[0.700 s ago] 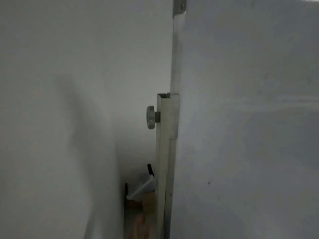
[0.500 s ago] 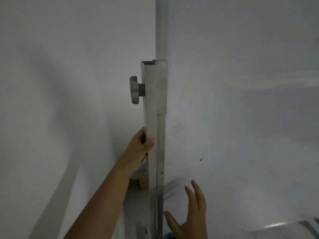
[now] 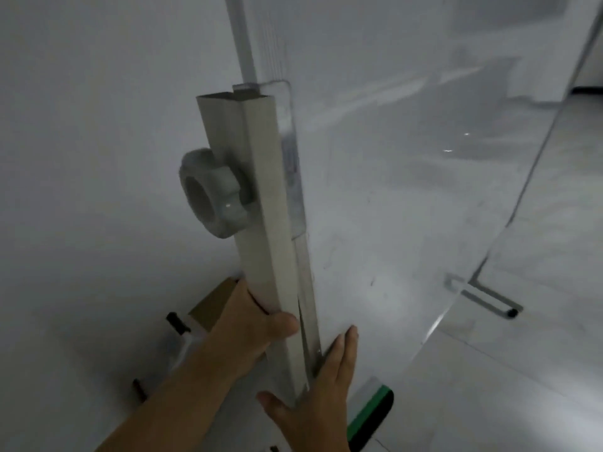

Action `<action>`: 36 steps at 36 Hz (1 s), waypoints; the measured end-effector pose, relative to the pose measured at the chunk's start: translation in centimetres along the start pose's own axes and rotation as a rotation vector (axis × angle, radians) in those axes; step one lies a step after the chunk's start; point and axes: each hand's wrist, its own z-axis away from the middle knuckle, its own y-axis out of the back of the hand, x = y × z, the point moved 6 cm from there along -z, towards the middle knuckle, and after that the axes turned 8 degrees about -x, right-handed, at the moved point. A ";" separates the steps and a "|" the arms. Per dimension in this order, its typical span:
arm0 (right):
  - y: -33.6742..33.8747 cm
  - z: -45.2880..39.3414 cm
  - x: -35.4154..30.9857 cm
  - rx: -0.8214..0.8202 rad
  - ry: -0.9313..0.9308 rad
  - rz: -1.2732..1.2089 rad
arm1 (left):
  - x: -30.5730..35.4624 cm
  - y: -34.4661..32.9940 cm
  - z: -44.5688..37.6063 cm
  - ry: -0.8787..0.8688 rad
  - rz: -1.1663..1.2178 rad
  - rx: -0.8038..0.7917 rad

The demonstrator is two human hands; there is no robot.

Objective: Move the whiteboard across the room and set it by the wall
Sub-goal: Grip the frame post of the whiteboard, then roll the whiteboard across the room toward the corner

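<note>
The whiteboard stands edge-on before me, its glossy white face filling the right half of the view. Its grey metal stand post runs down the middle, with a round grey adjusting knob on its left side. My left hand is wrapped around the post below the knob. My right hand lies flat, fingers apart, against the board's lower edge beside the post. A white wall is close on the left.
A brown cardboard box sits on the floor between wall and post. The stand's foot with a black caster shows at right. A green-and-black eraser lies low near my right hand. Pale tiled floor extends right.
The view has tilted down and closer. My left hand came up and gripped the post, then slid lower. My right hand moved from below onto the board's edge.
</note>
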 end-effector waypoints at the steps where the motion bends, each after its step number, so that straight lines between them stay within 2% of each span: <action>1: 0.5 -0.3 0.6 0.017 -0.027 -0.019 | 0.7 -1.2 -0.9 -0.055 0.031 -0.064; 4: 2.8 -1.8 3.4 0.139 -0.082 0.038 | 0.9 -4.2 -3.6 -0.069 0.101 -0.118; 6: 4.9 -2.8 4.6 0.163 -0.085 0.061 | 1.1 -6.4 -5.3 -0.056 0.125 -0.155; 8: 7.0 -3.9 6.2 0.150 -0.153 0.090 | 1.3 -8.6 -7.1 -0.060 0.115 -0.178; 12: 11.2 -6.5 10.0 0.000 -0.313 -0.030 | 2.3 -13.8 -11.3 -0.097 0.117 -0.280; 18: 18.8 -10.5 15.4 -0.007 -0.348 -0.097 | 4.4 -21.9 -17.5 -0.249 0.058 -0.381; 27: 27.1 -16.6 23.8 0.078 -0.378 -0.218 | 5.0 -32.2 -26.5 -0.239 0.031 -0.391; 32: 31.6 -21.0 28.9 0.133 -0.358 -0.265 | 6.9 -37.0 -32.9 -0.282 0.073 -0.253; 36: 34.5 -25.1 32.7 0.134 -0.320 -0.269 | 7.6 -40.6 -38.0 -0.328 0.018 -0.216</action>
